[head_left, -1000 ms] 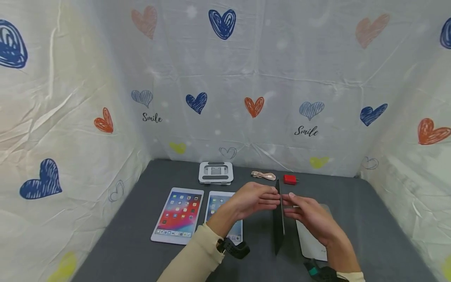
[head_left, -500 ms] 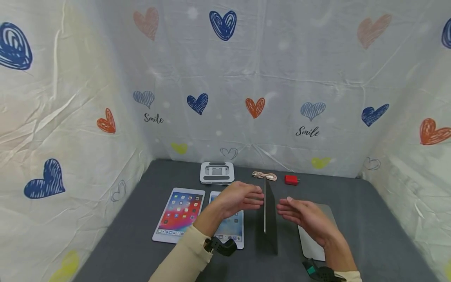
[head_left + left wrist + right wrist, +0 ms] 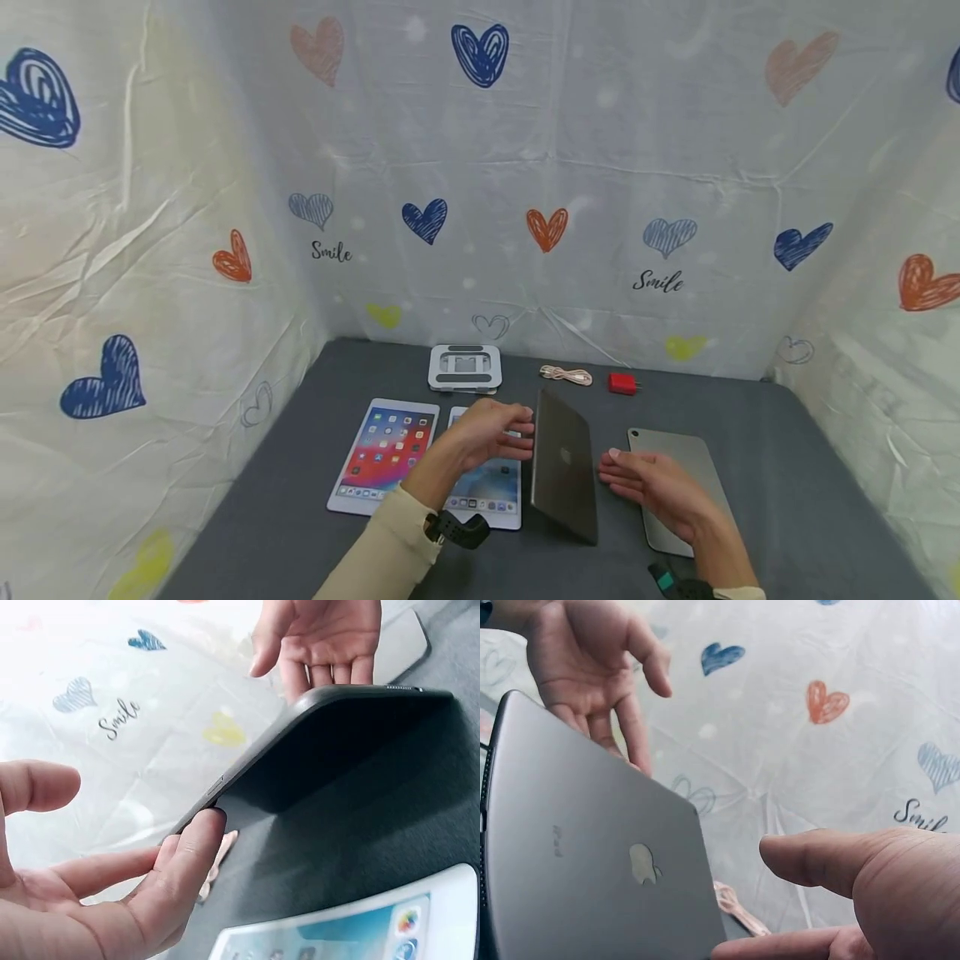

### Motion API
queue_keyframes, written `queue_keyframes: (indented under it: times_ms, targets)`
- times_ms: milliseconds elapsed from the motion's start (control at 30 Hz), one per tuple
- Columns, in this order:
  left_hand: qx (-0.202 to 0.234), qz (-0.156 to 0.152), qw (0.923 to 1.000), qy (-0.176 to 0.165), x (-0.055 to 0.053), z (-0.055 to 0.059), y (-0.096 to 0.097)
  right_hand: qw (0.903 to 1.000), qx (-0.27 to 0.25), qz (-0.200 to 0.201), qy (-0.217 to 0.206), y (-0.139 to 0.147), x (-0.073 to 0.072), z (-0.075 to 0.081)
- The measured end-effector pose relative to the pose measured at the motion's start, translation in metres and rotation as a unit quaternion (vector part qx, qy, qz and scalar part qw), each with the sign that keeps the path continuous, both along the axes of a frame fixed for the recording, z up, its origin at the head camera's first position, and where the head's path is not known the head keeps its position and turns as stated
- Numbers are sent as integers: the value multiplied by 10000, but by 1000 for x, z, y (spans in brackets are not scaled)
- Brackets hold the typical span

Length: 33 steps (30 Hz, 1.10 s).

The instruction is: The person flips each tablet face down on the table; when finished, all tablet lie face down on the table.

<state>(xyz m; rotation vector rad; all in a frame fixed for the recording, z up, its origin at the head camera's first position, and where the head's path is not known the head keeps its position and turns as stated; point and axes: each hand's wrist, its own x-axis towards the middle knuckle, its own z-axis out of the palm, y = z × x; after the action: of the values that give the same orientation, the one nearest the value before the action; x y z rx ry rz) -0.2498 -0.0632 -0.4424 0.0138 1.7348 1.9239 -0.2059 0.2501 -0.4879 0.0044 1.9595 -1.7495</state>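
A dark grey iPad [image 3: 564, 467] stands tilted on one edge on the table, leaning left. Its back with the apple logo faces right, and the dark screen [image 3: 352, 746] faces left and down. My left hand [image 3: 486, 437] props the raised edge; its fingertips touch the screen side while the thumb stays apart. To the right, my right hand [image 3: 663, 492] is held beside the iPad's back with fingers extended and thumb up. Whether those fingertips touch the back cannot be told. Underneath the right hand, another grey tablet [image 3: 686, 450] lies face down.
Two white tablets with lit screens lie at left: one in full view [image 3: 384, 454], one partly behind my left arm [image 3: 491, 487]. Along the back sit a white folding stand [image 3: 465, 384], a coiled pinkish cable [image 3: 566, 375] and a red charger plug [image 3: 622, 383]. A heart-printed curtain [image 3: 480, 167] surrounds the table.
The iPad has gone from upright to tilting left, so its back now shows. My left hand has moved left with its edge. My right hand has come away from the upper back and lowered slightly.
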Motion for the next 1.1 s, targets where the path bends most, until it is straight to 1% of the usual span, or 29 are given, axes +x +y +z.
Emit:
queue_keyframes:
  times_ms: [133,367,500,633,800,933,1100]
  targets:
    - [-80,-104,9999,-55,-1,-9,-2,10000,-7,79,3,2,2,-4]
    - [-193,-144,9997,-67,0,-23,-3,9999,-20,158,24,6,5,-6]
    - [-212,-157,9996,-143,1,-30,-1,9999,100,17,-40,8,7,-6]
    - [-228,-150,9995,-175,2,-36,4,9994,241,-218,-98,9,8,-5]
    - [-209,-146,9995,-172,3,-39,13,9986,339,-398,-93,12,11,-2]
    - [-272,-94,9995,-114,3,-41,19,9977,399,-543,-105,14,12,-1]
    - [-510,-20,9987,-3,5,-42,26,9963,501,-688,-89,14,13,-1]
